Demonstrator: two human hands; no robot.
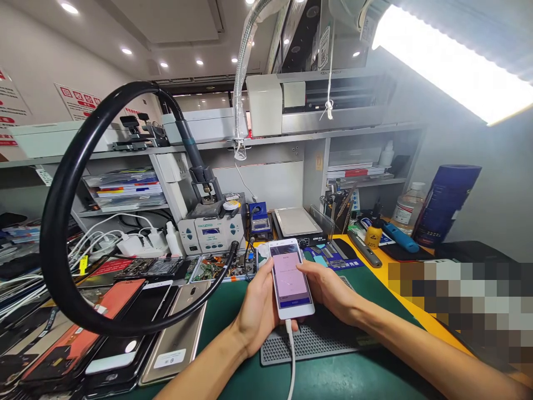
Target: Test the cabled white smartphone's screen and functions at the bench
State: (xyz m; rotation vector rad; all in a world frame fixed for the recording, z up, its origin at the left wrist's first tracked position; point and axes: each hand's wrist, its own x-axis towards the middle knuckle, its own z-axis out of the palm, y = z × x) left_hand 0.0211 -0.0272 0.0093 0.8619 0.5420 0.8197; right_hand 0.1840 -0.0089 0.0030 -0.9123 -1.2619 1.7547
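Note:
A white smartphone [291,280] is held upright, leaning back, with its lit screen towards me. The screen shows a pale pink panel with a dark blue bar at the bottom; the small text is unreadable. My left hand [257,303] wraps the phone's left edge, thumb along the side and fingers behind it. My right hand [331,291] grips the right edge, its thumb at the screen's border and its other fingers mostly hidden. A white charging cable [292,355] is plugged into the phone's bottom end. Below the hands lies a grey textured pad [316,344] on a green mat [245,383].
Several phones, among them a gold one [177,328], lie at the left under a looping black hose [52,233]. Behind stand a hot-air station [212,236], a parts tray [216,266] and a flat heating plate [297,222]. A bright lamp [449,61] hangs upper right.

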